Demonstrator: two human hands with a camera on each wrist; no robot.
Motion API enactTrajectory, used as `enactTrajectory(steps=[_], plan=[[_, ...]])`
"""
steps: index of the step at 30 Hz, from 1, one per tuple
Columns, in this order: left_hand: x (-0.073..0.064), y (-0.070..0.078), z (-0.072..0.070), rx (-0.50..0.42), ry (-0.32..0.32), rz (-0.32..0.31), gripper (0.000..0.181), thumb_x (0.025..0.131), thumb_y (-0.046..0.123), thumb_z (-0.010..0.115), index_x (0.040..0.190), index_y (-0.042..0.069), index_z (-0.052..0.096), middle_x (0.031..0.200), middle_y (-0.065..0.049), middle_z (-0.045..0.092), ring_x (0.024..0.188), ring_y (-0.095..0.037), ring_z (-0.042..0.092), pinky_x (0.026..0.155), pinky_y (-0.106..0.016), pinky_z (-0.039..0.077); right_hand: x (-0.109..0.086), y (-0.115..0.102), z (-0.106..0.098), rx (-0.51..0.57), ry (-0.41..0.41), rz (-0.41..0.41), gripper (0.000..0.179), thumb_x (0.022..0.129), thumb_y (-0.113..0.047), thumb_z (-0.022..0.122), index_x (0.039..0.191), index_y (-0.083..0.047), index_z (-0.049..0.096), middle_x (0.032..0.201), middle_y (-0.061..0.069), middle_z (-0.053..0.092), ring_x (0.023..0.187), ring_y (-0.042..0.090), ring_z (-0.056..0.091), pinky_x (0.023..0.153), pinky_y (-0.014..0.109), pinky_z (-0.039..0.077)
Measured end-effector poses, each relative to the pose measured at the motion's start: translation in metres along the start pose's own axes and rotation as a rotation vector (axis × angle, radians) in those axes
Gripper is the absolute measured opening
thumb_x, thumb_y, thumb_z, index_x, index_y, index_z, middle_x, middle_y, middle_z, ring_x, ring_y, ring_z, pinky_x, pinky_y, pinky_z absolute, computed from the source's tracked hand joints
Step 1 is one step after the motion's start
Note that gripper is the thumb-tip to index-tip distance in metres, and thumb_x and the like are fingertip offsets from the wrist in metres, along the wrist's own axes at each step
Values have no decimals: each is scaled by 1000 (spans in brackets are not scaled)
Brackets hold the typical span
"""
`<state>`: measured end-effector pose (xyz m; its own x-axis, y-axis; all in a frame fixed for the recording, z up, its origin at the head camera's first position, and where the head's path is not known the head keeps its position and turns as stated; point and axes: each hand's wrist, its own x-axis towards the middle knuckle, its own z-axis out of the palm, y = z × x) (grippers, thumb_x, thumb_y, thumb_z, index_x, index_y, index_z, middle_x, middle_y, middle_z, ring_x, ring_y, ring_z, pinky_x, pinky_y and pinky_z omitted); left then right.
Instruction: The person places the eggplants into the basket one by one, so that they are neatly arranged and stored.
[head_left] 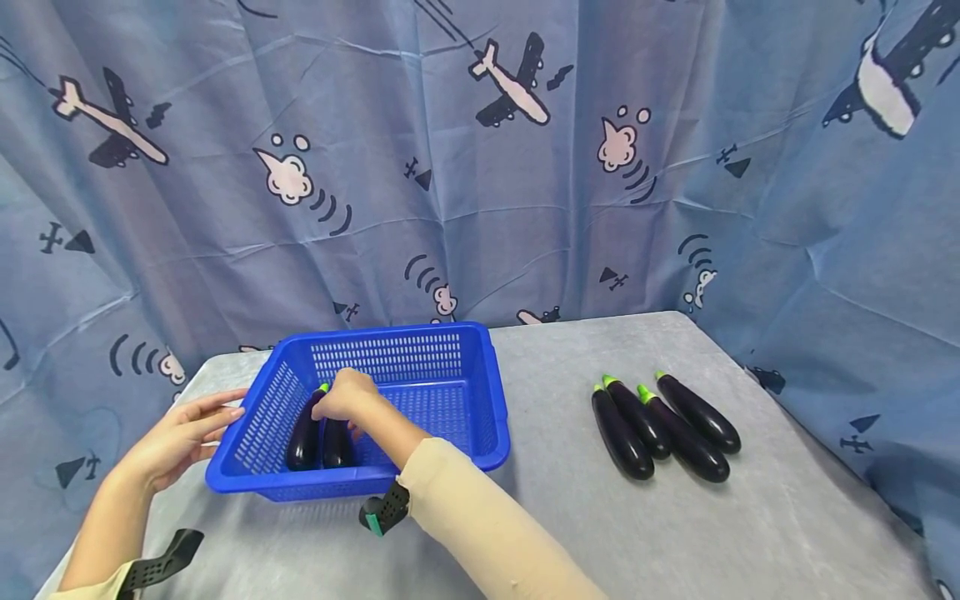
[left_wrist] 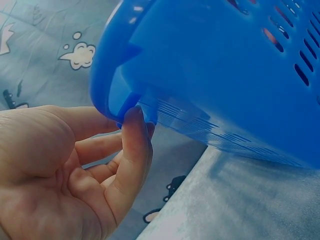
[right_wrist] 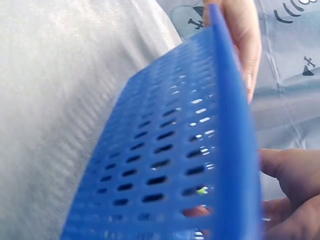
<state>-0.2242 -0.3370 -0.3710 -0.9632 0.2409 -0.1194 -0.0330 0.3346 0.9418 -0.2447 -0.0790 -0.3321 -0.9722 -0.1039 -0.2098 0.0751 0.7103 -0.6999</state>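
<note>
From the head view I count four eggplants (head_left: 686, 437) slanting on the surface (head_left: 562, 508), green stems (head_left: 645, 393) pointing away and leftward; two more lie front to back in the basket (head_left: 300, 481), the right hand (head_left: 348, 398) over one, its grip unclear. Left wrist: the left hand (left_wrist: 65, 170) pinches the rim (left_wrist: 100, 75). Right wrist: green shows through slots (right_wrist: 156, 181).

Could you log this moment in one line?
left hand: touching blue basket rim | right hand: inside, at two eggplants | table: four more eggplants
</note>
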Motion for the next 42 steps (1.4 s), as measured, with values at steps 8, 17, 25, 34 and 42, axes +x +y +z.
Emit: enactTrajectory(steps=[8, 17, 25, 34, 42], plan=[[0, -1, -1, -19, -1, -7, 35, 113, 18, 50, 149, 16, 53, 103, 11, 71, 93, -9, 73, 81, -29, 62, 1, -3, -15, 72, -19, -4, 32, 88, -20, 88, 104, -2, 66, 95, 12, 67, 68, 29, 71, 59, 40, 64], [-1, -2, -1, -24, -6, 6, 29, 113, 18, 51, 140, 27, 59, 103, 11, 72, 93, -9, 73, 81, -29, 62, -12, -5, -31, 264, -62, -55, 55, 90, -12, 84, 140, -6, 63, 132, 14, 65, 88, 36, 75, 73, 45, 66], [0, -2, 0, -67, -20, 23, 30, 113, 15, 50, 122, 41, 62, 102, 10, 73, 91, -11, 74, 79, -29, 63, -21, 3, -43, 310, -88, -169, 50, 94, -11, 80, 141, -4, 64, 131, 15, 67, 81, 30, 76, 60, 34, 64], [0, -2, 1, -82, -17, 18, 31, 113, 14, 50, 120, 41, 62, 102, 8, 72, 90, -11, 74, 78, -30, 63, -23, 15, -50, 463, -91, -253, 47, 92, -6, 80, 136, -2, 66, 103, 12, 77, 76, 25, 72, 65, 38, 65], [0, -3, 0, -88, -20, 15, 29, 113, 14, 50, 126, 38, 62, 103, 8, 72, 91, -12, 74, 78, -30, 63, -32, 28, -59, 482, -97, -354, 42, 95, -7, 77, 136, -4, 67, 108, 14, 78, 72, 15, 69, 65, 34, 65]])
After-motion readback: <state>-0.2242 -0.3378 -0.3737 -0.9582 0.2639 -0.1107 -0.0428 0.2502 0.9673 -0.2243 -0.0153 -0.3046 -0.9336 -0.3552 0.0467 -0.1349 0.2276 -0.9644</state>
